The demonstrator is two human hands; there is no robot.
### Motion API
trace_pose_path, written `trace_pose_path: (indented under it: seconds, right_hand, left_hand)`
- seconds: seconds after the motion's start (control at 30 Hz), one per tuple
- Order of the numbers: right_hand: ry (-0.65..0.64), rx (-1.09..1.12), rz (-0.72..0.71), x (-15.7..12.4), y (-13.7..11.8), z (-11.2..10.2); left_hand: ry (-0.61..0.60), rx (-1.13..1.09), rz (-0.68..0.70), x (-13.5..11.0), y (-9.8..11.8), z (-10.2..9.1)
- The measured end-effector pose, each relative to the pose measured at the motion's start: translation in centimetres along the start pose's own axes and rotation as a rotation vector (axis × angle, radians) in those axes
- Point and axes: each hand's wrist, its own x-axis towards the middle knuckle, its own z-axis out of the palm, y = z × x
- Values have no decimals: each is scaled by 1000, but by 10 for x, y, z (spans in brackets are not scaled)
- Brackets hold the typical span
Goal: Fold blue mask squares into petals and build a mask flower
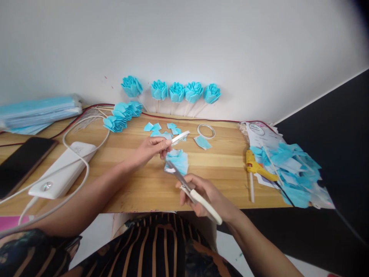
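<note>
My left hand is closed in a pinch on a folded piece of light blue fabric, held just above the wooden table. My right hand grips white-handled scissors, whose blades point up and left and touch the lower edge of the fabric. A white strip sticks out past my left fingers. Small blue cut pieces lie on the table behind my hands.
Finished blue fabric flowers lean against the wall; more flowers lie at back left. A yellow glue gun and a scrap pile sit on the right. A white power bank, cables, a phone and stacked masks occupy the left.
</note>
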Motion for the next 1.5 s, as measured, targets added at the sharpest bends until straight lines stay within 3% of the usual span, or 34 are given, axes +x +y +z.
trace_pose_path:
  seconds: [0.23, 0.63, 0.97, 1.5]
  right_hand:
    - [-75, 83, -103, -9, 19, -18]
    - [-12, 144, -60, 4, 14, -18]
    - [21, 154, -126, 11, 8, -16]
    - [78, 261, -123, 7, 10, -10]
  left_hand:
    - [-13, -70, -16, 1, -7, 1]
    - [-139, -49, -21, -1, -12, -3]
    - [-213, 16, 12, -2, -1, -2]
    - [-233, 33, 64, -2, -3, -5]
